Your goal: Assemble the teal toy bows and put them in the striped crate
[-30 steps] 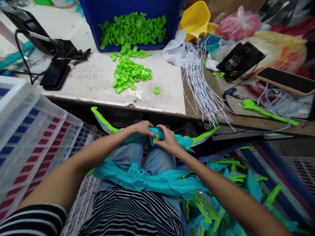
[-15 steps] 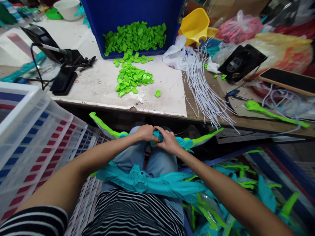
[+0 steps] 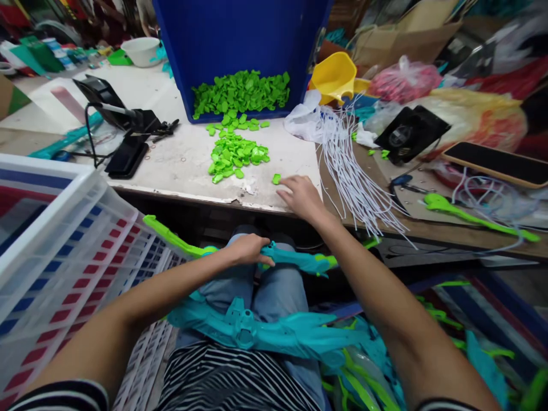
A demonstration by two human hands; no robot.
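Note:
Across my knees lies a teal toy bow (image 3: 299, 260) with lime-green tips, and my left hand (image 3: 250, 250) is closed around its middle. My right hand (image 3: 302, 197) is over the table's front edge, fingers spread, its fingertips beside a single small green plastic piece (image 3: 276, 178). Whether they touch it I cannot tell. A second teal bow body (image 3: 274, 331) rests on my lap, close to my waist. Behind the single piece lies a loose heap of similar green pieces (image 3: 235, 154).
A tilted blue bin (image 3: 244, 45) holds more green pieces. White cords (image 3: 351, 165) hang over the table edge. A white plastic basket (image 3: 81, 245) stands at my left, and teal and green bow parts (image 3: 363, 377) fill a container at my right. Two phones lie on the table.
My right hand has left the bow and reached forward to the single green piece on the table. My left hand stays on the bow. The view has tilted up slightly.

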